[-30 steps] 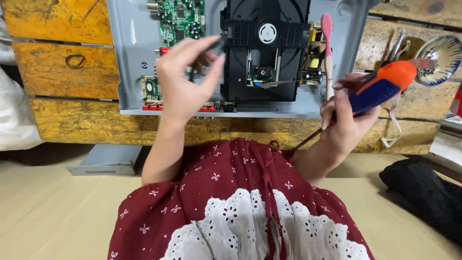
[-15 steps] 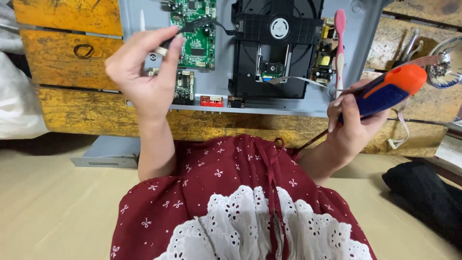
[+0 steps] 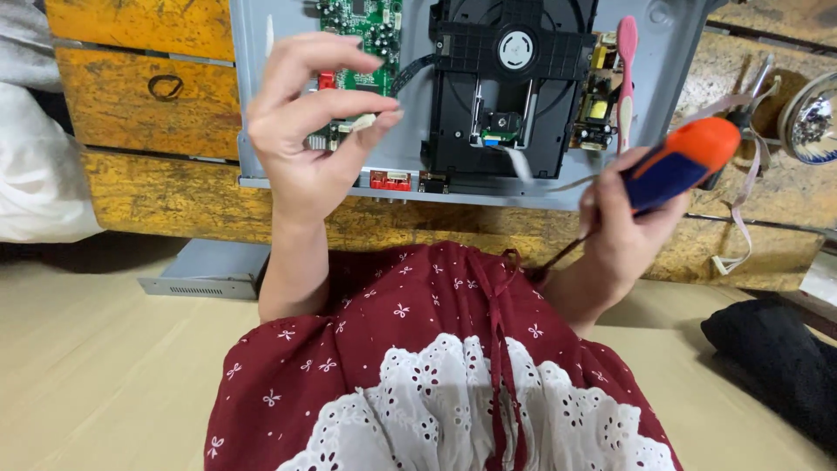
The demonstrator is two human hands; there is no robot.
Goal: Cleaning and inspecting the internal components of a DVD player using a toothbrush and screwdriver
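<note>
Rough yellow-stained wooden planks (image 3: 131,122) make up the bench, with an opened grey metal chassis (image 3: 253,105) lying on it, its far end cut off by the top of the frame. Tan floor below, and the person's red patterned dress with white lace fills the bottom.

Hard-to-see stuff first: the left hand (image 3: 305,139) is raised in front of the chassis with thumb and fingers pinched nearly closed, and there's something small and pale at the fingertips, but I honestly can't tell whether it's held or just part of the green circuit board (image 3: 362,35) behind. That hand covers the lower-left part of the board. A dark object (image 3: 767,358) at bottom right runs out of frame, and a shiny round reflector (image 3: 811,118) is clipped by the right edge.

The right hand (image 3: 623,227) is wrapped tight around one screwdriver (image 3: 676,161) with an orange and blue handle; the handle sticks up and right out of the fist, the thin shaft pokes down-left toward the dress, mostly hidden by the palm.

Count-wise: one black disc drive mechanism (image 3: 510,78) in the middle, one green board left of it, one smaller board (image 3: 595,105) right of it, one pink toothbrush (image 3: 625,78) lying on the chassis, one grey cover panel (image 3: 205,270) on the floor.
</note>
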